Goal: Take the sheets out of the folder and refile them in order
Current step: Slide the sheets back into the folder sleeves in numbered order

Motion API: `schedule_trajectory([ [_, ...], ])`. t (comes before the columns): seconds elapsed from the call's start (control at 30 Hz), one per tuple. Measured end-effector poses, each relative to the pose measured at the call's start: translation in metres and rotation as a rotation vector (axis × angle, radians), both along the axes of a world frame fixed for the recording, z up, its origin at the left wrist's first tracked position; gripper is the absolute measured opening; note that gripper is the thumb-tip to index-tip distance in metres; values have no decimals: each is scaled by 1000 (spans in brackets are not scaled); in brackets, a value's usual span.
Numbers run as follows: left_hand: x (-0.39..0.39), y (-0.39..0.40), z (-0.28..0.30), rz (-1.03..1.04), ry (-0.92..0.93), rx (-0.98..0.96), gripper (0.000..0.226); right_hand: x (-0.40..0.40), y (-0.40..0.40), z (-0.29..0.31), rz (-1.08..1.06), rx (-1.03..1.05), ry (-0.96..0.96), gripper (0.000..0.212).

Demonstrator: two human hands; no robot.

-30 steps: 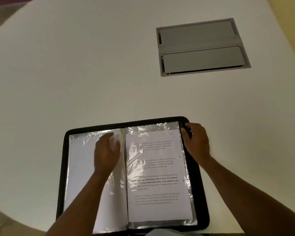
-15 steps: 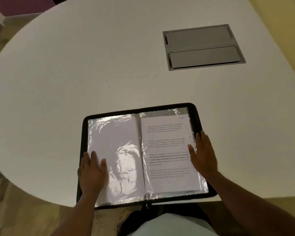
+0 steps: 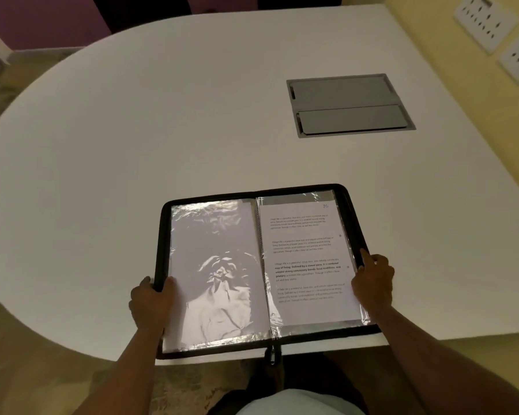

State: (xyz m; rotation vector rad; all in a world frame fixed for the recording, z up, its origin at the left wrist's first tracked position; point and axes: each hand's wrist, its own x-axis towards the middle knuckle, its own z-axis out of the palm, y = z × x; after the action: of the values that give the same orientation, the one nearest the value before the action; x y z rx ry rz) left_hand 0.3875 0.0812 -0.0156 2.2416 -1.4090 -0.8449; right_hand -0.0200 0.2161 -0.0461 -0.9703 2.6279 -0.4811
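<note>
On white table [image 3: 162, 145], hands grip open folder's [image 3: 346, 205] side edges: left [image 3: 150, 304], right [image 3: 373, 280].

folder [image 3: 354, 223]: black rim | sheet [image 3: 306, 259]: white, black print | sleeve [image 3: 210, 265]: clear, glare | table [image 3: 162, 130]: white | hatch [image 3: 349, 104]: grey

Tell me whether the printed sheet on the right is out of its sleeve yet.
Still in. The printed sheet lies under the crinkled clear sleeve in the open folder.
</note>
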Motion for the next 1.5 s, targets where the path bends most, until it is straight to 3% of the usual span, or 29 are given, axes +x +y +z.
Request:
schedule_trajectory([
  [0.2,-25,-35,6,-116,54,52,36,-53,-48,16,29,124,-156,48],
  [0.33,-39,-53,-5,-194,-2,74,40,-68,-71,21,75,204,-172,64],
  [0.47,-62,-44,-5,-205,-125,30,37,-24,-77,19,145,-11,51,62],
  [0.63,-87,-32,-3,-224,-178,104,57,69,-89,12,499,-232,-39,51],
  [0.77,-87,-45,0,-40,11,141,54,126,-95,21,745,-160,-250,58],
  [1.0,-69,-58,4,4,254,216,19,154,-109,28,763,37,-373,63],
  [1.07,-67,-59,3,-4,246,218,22,155,-111,29,761,50,-391,63],
  [1.2,-66,-61,3,57,340,238,47,155,-113,32,736,67,-419,62],
  [1.33,-64,-62,5,98,442,265,34,152,-113,34,741,96,-454,61],
  [1.5,-71,-58,21,6,502,332,46,150,-114,43,681,106,-552,61],
])
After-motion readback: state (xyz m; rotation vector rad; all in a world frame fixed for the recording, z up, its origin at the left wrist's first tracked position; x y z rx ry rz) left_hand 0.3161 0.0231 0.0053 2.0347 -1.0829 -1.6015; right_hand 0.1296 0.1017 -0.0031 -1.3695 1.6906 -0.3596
